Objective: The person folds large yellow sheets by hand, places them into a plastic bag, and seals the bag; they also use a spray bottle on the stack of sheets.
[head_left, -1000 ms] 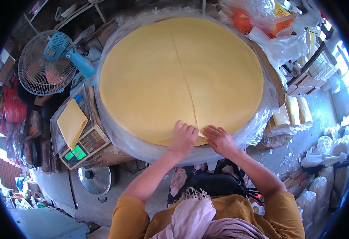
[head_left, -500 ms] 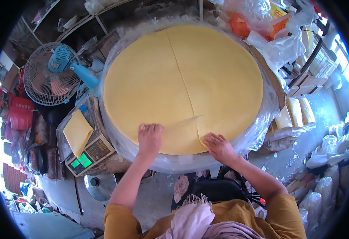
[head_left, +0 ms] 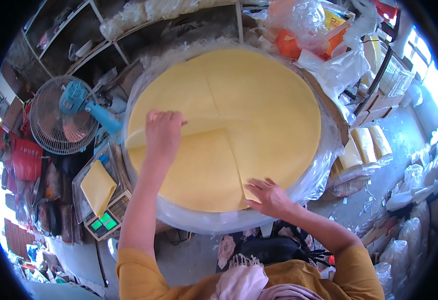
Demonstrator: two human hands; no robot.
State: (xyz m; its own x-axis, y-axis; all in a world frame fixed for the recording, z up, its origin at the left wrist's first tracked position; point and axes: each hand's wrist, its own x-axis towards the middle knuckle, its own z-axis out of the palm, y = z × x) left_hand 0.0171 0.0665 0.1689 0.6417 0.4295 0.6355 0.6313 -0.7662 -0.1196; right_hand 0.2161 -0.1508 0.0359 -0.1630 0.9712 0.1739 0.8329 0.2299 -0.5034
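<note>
A large round stack of thin yellow sheets (head_left: 274, 110) lies in front of me on clear plastic film (head_left: 324, 165). A slit runs from its far edge to its near edge. My left hand (head_left: 165, 131) is closed on a thin yellow sheet (head_left: 204, 125) and holds its near-left part raised, with a smooth yellow layer showing underneath. Near the front edge, beside the slit, my right hand (head_left: 269, 197) rests palm down on the stack, its fingers stretched out.
At the left, a folded yellow sheet (head_left: 98, 187) lies on a weighing scale (head_left: 111, 220) with a lit green display. Behind it stands a blue fan (head_left: 71, 107). Shelves (head_left: 91, 50) line the back; bagged yellow bundles (head_left: 364, 145) and plastic bags (head_left: 341, 70) are at the right.
My left hand has moved up and away from the near edge, peeling the sheet back. My right hand has gone from pinching beside the slit to lying flat there. The view has tilted up.
</note>
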